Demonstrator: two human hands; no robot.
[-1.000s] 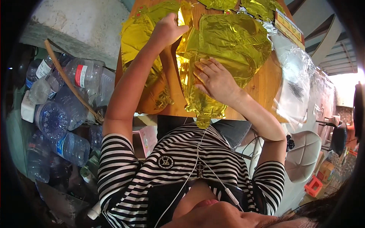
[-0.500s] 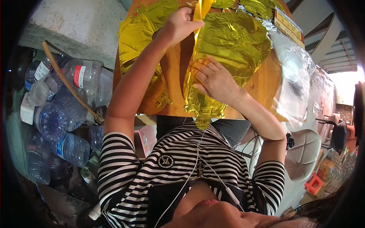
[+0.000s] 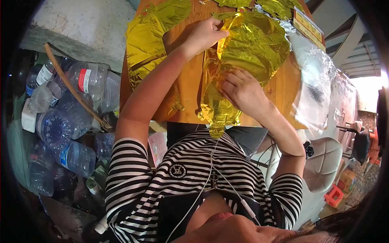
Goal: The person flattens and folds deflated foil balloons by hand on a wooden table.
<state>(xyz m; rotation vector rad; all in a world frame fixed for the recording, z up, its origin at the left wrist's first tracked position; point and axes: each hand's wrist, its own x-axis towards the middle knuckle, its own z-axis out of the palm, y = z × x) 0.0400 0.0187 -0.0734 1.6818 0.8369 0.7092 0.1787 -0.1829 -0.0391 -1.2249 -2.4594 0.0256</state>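
A flat, shiny gold foil balloon lies in front of me, its narrow neck hanging over the table's near edge. At the balloon's left edge, my left hand is closed with a folded strip of the foil pinched between thumb and fingers. Nearer to me and to the right, my right hand rests on the balloon, its fingers curled over the folded edge; the fingertips are partly hidden. Left of my left forearm lies a second gold foil balloon, its lower part partly covered by the arm.
The wooden table carries more gold foil at the far side. Clear plastic sheets lie along its right edge, near a printed packet. Several empty plastic bottles are heaped on the left. A pale padded chair stands right.
My left hand has moved right and slightly nearer, folding the foil's left edge inward. My right hand has shifted right, its flat fingers now curled at the fold.
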